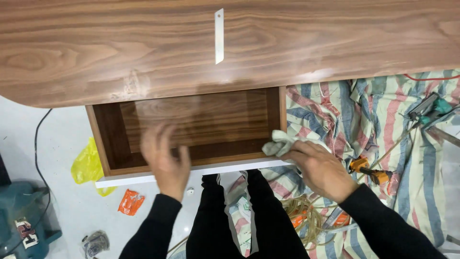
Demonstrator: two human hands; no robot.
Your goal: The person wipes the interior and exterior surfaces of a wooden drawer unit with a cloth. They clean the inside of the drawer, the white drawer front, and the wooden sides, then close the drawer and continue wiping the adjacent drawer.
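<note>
1. Walnut-brown wood covers the desk top (120,52) across the far half of the view, and a white knife blade (219,36) lies flat on it, well apart from both hands.
2. Below the top an open drawer (113,139) stands pulled out toward the person, with a brown wooden inside and a white front edge (124,180) along its near side.
3. At the near edge of the drawer, left of its middle, the left hand (166,158) hovers blurred, fingers spread and loose, grasping nothing.
4. At the drawer's near right corner the right hand (318,168) presses down on a pale grey-green cloth (279,142), the fingers curled over it and gripping it against the edge.
5. Right of the drawer a striped tarpaulin (383,124) in red, blue and white covers the floor, with an orange tool (369,171) and a green tool (431,108) lying on it.
6. Left of the drawer, on the pale floor, sit a yellow plastic bag (86,163), an orange wrapper (130,201) and a teal power tool (21,216) at the near left corner.
7. Between the arms, the person's 2 legs in black trousers (215,216) show, with a coil of tan rope (304,213) just right of them.
</note>
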